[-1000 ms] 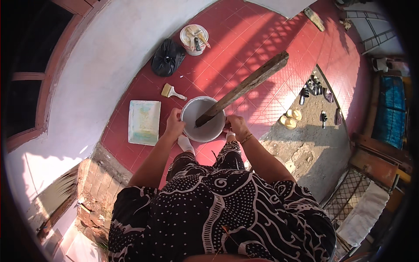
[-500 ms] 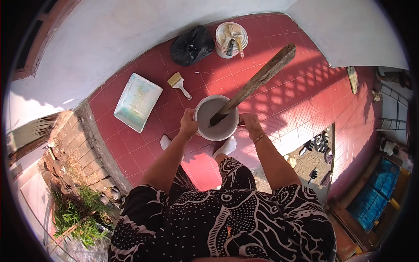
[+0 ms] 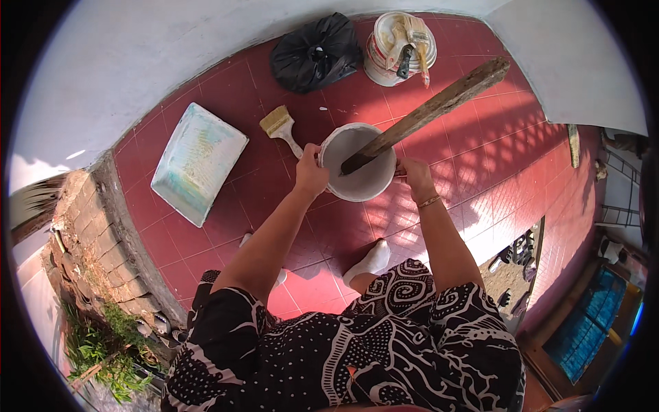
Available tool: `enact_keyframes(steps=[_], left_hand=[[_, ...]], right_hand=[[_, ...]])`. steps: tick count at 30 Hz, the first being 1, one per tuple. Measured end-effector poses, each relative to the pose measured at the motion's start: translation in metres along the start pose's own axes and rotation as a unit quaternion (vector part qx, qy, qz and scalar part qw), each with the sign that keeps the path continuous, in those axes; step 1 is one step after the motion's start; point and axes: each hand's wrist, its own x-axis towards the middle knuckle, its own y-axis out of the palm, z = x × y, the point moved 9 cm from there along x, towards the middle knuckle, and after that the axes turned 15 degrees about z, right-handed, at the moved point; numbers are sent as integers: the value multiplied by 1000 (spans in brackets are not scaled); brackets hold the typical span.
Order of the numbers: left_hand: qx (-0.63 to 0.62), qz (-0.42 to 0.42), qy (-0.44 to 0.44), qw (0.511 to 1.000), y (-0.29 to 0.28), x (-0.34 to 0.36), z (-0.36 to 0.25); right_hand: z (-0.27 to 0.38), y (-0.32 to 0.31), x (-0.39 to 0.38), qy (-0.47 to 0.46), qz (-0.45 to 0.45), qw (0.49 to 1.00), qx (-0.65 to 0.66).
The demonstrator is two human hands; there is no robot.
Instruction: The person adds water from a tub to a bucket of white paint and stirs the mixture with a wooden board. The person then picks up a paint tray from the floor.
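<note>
A bucket [image 3: 364,191] of grey, smooth-looking mix hangs between my hands in front of me. My left hand [image 3: 311,172] is closed on its left side near the rim, and my right hand [image 3: 416,180] grips the opposite side, its fingertips partly hidden. A long rough wooden stick [image 3: 439,108] stands tilted in the bucket. Its dark lower end is in the mix, and its upper end leans out to the far right. Just left of the bucket, on the floor, lies a wide paintbrush [image 3: 279,125] with pale bristles and a white handle.
A stained white paint tray [image 3: 200,161] lies on the red tiles [image 3: 268,196] at left. By the far wall are a tied black plastic bag [image 3: 317,58] and a lidded pail [image 3: 382,69] with a brush [image 3: 418,36] on top. Several sandals [image 3: 516,255] lie at lower right.
I have moved forward with the bucket, so the tray, bag and pail look nearer. One foot has stepped ahead, and the bucket sits closer to the paintbrush in view. Both hands keep their hold.
</note>
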Motion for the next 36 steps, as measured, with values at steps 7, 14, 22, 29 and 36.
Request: enact_keyframes(steps=[7, 14, 22, 29, 36], left_hand=[[39, 13, 68, 997, -6, 49, 2], [61, 109, 13, 992, -4, 61, -40], [142, 113, 9, 983, 5, 75, -62], [51, 170, -7, 984, -4, 84, -50], [320, 245, -45, 914, -18, 51, -95]], right_hand=[[-9, -14, 41, -34, 83, 994, -62], [10, -17, 46, -5, 125, 972, -201], [96, -24, 61, -166, 68, 953, -244], [120, 89, 1, -339, 205, 859, -323], [131, 62, -20, -446, 118, 761, -455]])
